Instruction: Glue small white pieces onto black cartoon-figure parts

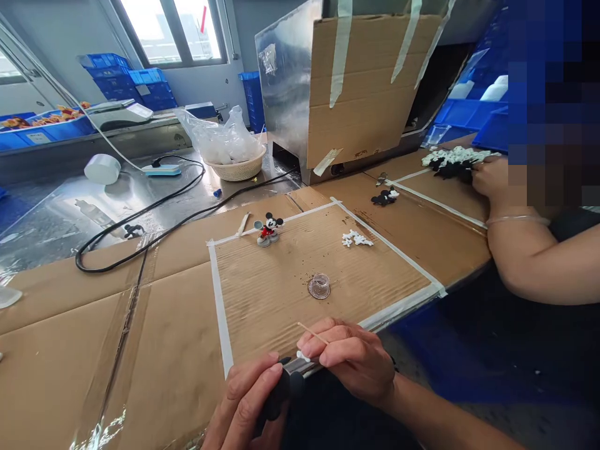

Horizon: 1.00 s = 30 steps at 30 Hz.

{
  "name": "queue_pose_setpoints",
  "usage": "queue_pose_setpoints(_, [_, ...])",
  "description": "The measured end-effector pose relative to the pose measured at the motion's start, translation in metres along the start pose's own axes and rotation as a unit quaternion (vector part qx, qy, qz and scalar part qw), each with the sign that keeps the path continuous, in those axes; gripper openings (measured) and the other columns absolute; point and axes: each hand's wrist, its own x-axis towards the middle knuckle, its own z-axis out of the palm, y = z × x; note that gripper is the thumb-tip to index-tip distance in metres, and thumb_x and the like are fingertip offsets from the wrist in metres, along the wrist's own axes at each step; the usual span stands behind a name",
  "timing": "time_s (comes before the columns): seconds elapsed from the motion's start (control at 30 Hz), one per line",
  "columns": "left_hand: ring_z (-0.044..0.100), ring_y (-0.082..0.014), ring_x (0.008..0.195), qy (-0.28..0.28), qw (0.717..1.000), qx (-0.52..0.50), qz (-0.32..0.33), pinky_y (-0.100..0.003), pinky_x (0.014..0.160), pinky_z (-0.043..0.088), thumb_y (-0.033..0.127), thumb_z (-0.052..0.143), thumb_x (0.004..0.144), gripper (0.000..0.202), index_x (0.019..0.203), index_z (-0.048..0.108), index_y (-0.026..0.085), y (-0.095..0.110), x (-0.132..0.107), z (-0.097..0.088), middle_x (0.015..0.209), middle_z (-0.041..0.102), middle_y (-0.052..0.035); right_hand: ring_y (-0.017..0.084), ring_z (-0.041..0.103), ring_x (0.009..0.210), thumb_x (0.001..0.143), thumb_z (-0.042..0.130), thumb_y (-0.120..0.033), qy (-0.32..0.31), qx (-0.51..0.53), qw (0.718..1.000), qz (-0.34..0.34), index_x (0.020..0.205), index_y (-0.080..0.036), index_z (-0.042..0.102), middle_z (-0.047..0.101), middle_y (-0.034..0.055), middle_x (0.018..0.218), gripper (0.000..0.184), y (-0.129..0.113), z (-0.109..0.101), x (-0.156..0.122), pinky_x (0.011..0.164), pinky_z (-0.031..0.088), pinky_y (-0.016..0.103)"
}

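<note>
Near the cardboard's front edge, my left hand (pixel 246 400) is closed around a rounded black toy part (pixel 277 394), mostly covered by the fingers. Just right of it, my right hand (pixel 359 359) pinches a thin wooden stick (pixel 309 330). A small white piece (pixel 304 356) is at that hand's fingertips, close to the black part; whether the two touch I cannot tell. Beyond the hands, a small clear plastic cup (pixel 320 285) stands on the taped cardboard mat (pixel 262 300). Further back are a painted mouse figurine (pixel 269 230) and a little pile of white pieces (pixel 356 239).
Another person's hand (pixel 492 178) rests by a heap of white and black parts (pixel 454 159) at right. A cardboard-fronted metal machine (pixel 359 94) stands behind the mat. At left lie a black cable (pixel 140 215), a basket with bags (pixel 237 165) and a black part (pixel 134 231).
</note>
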Motion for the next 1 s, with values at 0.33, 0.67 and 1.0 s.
queue_pose_setpoints(0.33, [0.065,-0.0173,0.102,-0.122,0.991,-0.033,0.054,-0.026,0.085,0.055,-0.003,0.068,0.079,0.043,0.120,0.059,0.009,-0.021,0.002,-0.013,0.111,0.066,-0.0117,0.017,0.071,0.088,0.090,0.060,-0.002,-0.020,-0.033,0.999,-0.020,0.091,-0.014,0.062,0.074,0.0090,0.088,0.012,-0.001,0.000,0.005,0.076,0.063,0.029])
queue_pose_setpoints(0.67, [0.064,-0.0167,0.098,-0.096,0.994,-0.046,0.015,-0.027,0.083,0.054,0.000,0.064,0.084,0.033,0.116,0.063,0.011,-0.015,0.005,-0.010,0.106,0.065,-0.0091,0.017,0.071,0.088,0.091,0.059,-0.003,-0.016,-0.026,0.999,-0.023,0.091,-0.013,0.062,0.073,0.0098,0.089,0.011,0.000,0.002,0.005,0.075,0.064,0.028])
queue_pose_setpoints(1.0, [0.064,-0.0141,0.096,-0.057,0.996,-0.044,-0.047,-0.024,0.084,0.050,0.006,0.061,0.089,0.026,0.113,0.066,0.014,-0.006,0.000,-0.002,0.104,0.066,-0.0067,0.018,0.072,0.086,0.092,0.058,-0.006,-0.018,-0.038,0.999,-0.025,0.089,-0.012,0.061,0.074,0.0108,0.087,0.007,0.000,0.000,0.007,0.075,0.064,0.029])
